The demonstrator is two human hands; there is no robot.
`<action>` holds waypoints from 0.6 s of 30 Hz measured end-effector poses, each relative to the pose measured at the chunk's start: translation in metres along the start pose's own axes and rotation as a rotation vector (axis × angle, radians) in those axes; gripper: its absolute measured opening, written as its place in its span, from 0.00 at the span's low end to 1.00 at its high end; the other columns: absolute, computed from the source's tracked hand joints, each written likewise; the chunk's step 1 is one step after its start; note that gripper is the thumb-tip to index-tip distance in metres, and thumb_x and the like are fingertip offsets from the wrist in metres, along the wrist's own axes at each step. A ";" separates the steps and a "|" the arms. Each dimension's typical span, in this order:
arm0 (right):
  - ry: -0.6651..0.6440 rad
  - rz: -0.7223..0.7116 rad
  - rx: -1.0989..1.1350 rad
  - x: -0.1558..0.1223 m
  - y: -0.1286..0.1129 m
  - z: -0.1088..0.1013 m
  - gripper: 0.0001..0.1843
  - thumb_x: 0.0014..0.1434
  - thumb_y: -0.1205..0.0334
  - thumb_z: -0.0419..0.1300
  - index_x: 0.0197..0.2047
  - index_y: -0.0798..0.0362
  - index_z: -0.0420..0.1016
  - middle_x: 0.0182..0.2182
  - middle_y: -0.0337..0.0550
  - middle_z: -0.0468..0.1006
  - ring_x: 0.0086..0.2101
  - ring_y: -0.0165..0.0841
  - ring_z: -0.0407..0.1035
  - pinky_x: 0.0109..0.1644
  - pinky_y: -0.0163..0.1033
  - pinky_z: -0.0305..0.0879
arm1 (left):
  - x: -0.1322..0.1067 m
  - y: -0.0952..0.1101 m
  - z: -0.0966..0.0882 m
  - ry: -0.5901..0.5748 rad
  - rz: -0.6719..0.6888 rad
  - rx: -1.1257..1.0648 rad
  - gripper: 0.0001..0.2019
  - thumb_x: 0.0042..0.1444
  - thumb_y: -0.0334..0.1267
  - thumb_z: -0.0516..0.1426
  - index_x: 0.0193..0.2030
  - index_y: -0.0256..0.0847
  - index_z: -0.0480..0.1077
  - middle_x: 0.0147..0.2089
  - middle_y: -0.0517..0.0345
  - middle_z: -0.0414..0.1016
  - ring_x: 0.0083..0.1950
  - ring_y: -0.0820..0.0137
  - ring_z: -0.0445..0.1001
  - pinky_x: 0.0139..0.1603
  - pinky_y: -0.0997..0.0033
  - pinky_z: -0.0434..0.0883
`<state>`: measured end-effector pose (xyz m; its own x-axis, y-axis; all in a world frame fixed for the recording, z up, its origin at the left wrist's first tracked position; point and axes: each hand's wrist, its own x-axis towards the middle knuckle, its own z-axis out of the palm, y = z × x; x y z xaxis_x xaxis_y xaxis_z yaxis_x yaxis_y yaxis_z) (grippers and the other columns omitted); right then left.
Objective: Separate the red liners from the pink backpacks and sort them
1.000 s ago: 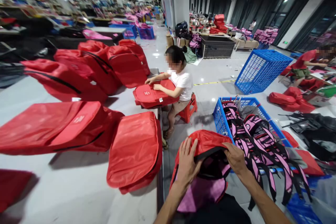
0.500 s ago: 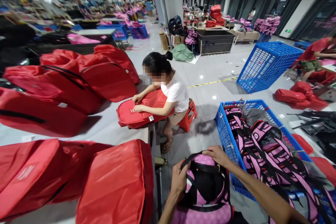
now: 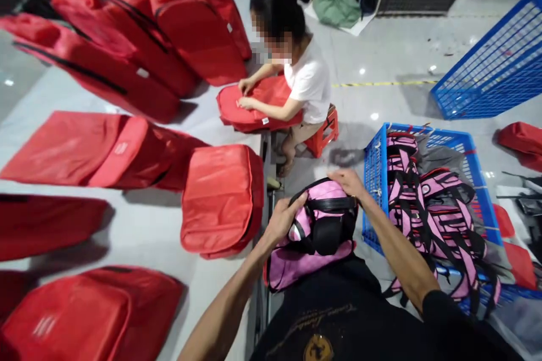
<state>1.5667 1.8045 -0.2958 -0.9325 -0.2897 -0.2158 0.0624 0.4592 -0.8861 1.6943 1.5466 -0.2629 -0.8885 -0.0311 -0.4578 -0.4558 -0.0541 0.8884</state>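
pink-and-black bag [image 3: 315,237]: at the wearer's lap, between white table [image 3: 207,296] and blue crate [image 3: 381,180], the lap [image 3: 334,287] probably propping it.
left hand [image 3: 283,218]: pinching the upper left edge, thumb on top.
right hand [image 3: 348,185]: fingers closed over the far right edge; two separate grips likely keep the bag steady.
table surface: red bags [image 3: 222,192] lie or stand across it; a co-worker [image 3: 315,79] leans over one at the corner.
crate load: more pink-and-black bags [image 3: 449,208], straps trailing over the rim, seemingly within reach.
room: glossy pale floor [image 3: 381,67], striped tape line [image 3: 381,83].
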 end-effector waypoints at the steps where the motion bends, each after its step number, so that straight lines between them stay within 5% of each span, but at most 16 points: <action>1: 0.018 0.004 0.004 -0.002 0.007 0.002 0.43 0.57 0.14 0.60 0.23 0.47 0.57 0.24 0.34 0.52 0.30 0.29 0.49 0.31 0.38 0.47 | -0.004 -0.007 0.004 0.010 0.022 0.040 0.28 0.60 0.66 0.67 0.29 0.40 0.73 0.27 0.62 0.67 0.31 0.69 0.62 0.32 0.69 0.59; 5: 0.067 0.187 0.017 -0.021 0.037 0.033 0.46 0.49 0.08 0.60 0.21 0.45 0.54 0.21 0.33 0.51 0.27 0.29 0.49 0.30 0.39 0.45 | -0.006 -0.045 0.022 0.123 0.058 0.196 0.29 0.67 0.64 0.59 0.24 0.45 0.65 0.24 0.65 0.54 0.30 0.70 0.53 0.32 0.68 0.54; 8: 0.164 0.208 0.012 -0.037 0.057 0.042 0.45 0.50 0.07 0.55 0.22 0.45 0.56 0.21 0.34 0.55 0.28 0.31 0.54 0.31 0.39 0.51 | 0.006 -0.064 0.025 0.112 0.114 0.215 0.26 0.66 0.60 0.62 0.23 0.47 0.64 0.26 0.65 0.54 0.31 0.70 0.52 0.33 0.67 0.54; 14: 0.296 0.205 0.066 -0.100 0.084 0.010 0.44 0.62 0.14 0.53 0.42 0.51 0.77 0.39 0.48 0.83 0.43 0.41 0.72 0.48 0.41 0.70 | 0.028 -0.067 0.029 0.128 0.166 0.224 0.35 0.65 0.75 0.55 0.23 0.49 0.51 0.25 0.64 0.48 0.31 0.70 0.48 0.32 0.65 0.51; 18: 0.492 0.250 0.043 -0.117 0.087 0.029 0.44 0.67 0.19 0.42 0.45 0.51 0.76 0.43 0.55 0.85 0.44 0.43 0.74 0.53 0.45 0.71 | 0.027 -0.066 0.039 0.143 0.200 0.210 0.37 0.64 0.80 0.51 0.25 0.49 0.50 0.25 0.64 0.49 0.31 0.70 0.50 0.32 0.66 0.51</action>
<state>1.6920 1.8540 -0.3599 -0.9430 0.2552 -0.2135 0.3079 0.4257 -0.8509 1.6981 1.5878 -0.3329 -0.9520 -0.1613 -0.2603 -0.2870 0.1741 0.9420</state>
